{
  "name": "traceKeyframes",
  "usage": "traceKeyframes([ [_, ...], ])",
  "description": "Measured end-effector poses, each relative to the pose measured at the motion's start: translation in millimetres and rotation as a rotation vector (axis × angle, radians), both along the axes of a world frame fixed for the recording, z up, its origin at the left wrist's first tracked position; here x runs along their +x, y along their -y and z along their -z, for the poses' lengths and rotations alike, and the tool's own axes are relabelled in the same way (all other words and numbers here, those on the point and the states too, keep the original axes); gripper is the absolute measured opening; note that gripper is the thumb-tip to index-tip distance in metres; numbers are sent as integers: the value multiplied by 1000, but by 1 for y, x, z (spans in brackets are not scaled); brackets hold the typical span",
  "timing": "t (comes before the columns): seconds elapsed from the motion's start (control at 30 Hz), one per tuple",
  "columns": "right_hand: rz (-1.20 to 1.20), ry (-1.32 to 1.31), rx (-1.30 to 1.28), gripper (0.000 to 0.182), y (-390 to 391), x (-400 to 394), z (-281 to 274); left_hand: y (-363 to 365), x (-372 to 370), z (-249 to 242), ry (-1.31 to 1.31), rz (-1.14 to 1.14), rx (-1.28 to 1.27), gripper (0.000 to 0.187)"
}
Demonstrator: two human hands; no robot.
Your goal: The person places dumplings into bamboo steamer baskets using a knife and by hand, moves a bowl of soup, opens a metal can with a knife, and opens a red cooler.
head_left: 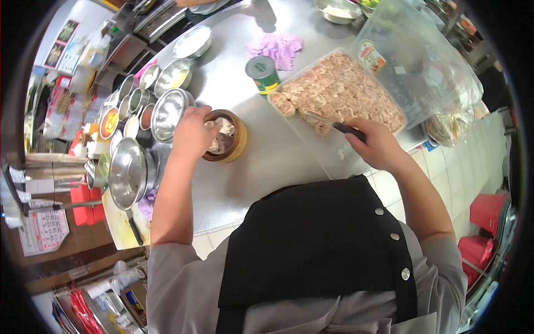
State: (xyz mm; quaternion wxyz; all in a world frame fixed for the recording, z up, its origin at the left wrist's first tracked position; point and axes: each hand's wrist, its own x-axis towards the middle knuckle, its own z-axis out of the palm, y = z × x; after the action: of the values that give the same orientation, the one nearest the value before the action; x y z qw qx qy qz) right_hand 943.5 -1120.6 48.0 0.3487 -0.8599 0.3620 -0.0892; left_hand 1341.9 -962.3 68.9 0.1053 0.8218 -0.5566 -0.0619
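Here's the left hand [194,133], fingers curled over the rim of the round steamer [240,139] towards the table's [267,158] left edge; whether its grip pinches anything, I can't tell. The right hand [378,146] grips the black-handled utensil [350,132], its tip at the meat pieces [345,83].

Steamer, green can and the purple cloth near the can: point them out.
Steamer [242,141]: head view, on its outer wall.
Green can [260,67]: head view, on its top.
Purple cloth [279,47]: head view, near its middle.
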Motion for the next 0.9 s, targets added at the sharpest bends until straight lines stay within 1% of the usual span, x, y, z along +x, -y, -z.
traceKeyframes([
  [0.07, -31, -185, -58, 29, 2, 21, -5, 9, -29, -11, -230, -83, -82, 40],
  [0.1, -51, -276, -88, 30, 2, 31, -7, 16, -42, -6, -281, -55, -32, 42],
  [0.17, -74, -347, -136, 30, 2, 47, -4, 33, -68, 4, -377, 0, 68, 45],
  [0.27, -93, -430, -167, 29, -1, 67, -2, 61, -97, 24, -243, 47, 92, 55],
  [0.4, -126, -452, -238, 24, -7, 77, 1, 81, -108, 46, -117, 78, 96, 54],
  [0.47, -144, -433, -219, 22, -10, 77, -5, 86, -108, 51, -89, 88, 102, 53],
  [0.57, -184, -455, -193, 21, -11, 80, -11, 90, -105, 52, -111, 134, 120, 51],
  [0.7, -226, -505, -185, 24, -7, 86, -6, 94, -97, 67, -142, 168, 76, 55],
  [0.8, -174, -472, -120, 27, -7, 85, -7, 96, -98, 65, -177, 160, 89, 55],
  [0.9, -114, -410, -83, 27, -9, 80, 9, 100, -95, 69, -187, 168, 84, 56],
])
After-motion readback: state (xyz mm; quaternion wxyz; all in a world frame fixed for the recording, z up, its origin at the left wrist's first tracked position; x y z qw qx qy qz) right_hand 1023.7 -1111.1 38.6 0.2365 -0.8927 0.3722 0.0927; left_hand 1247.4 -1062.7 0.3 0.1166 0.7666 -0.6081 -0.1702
